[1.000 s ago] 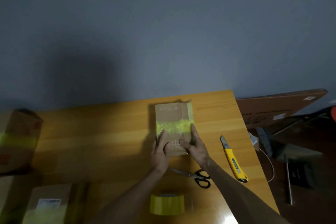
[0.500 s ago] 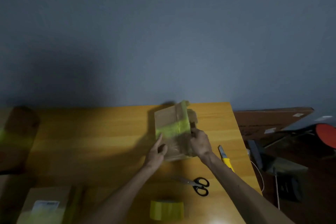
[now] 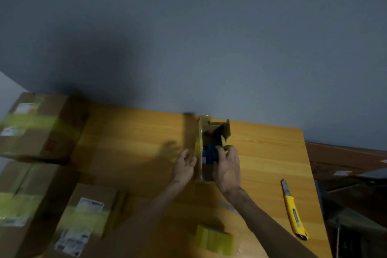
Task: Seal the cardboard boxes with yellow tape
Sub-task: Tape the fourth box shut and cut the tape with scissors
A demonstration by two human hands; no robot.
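- Right hand [image 3: 227,166] is gripping the small cardboard box [image 3: 207,172] from its right side, with the fingers curling over the wall's edge towards a blue object [image 3: 209,154] inside.
- Left hand [image 3: 184,165] is lying against the box's left wall with its fingers bent. Motion blur is keeping me from telling whether it is gripping or only pressing.
- Between the two hands, the box is standing on end on the wooden table [image 3: 136,132], near the far edge, with its top flaps hanging open. A strip of yellow tape [image 3: 200,146] is running down its left wall.
- Nearer to me, a roll of yellow tape [image 3: 214,240] is lying on the table beside the right forearm, heavily blurred.
- Off to the right, well apart from the box, a yellow utility knife [image 3: 293,213] is lying with its blade out and pointing away.
- On the left I am seeing three larger cardboard boxes, each wearing a band of yellow tape: a far box [image 3: 39,128], a near-left box [image 3: 18,201] and a labelled box [image 3: 88,220].
- Behind the table, a grey wall [image 3: 209,27] is filling the upper view.
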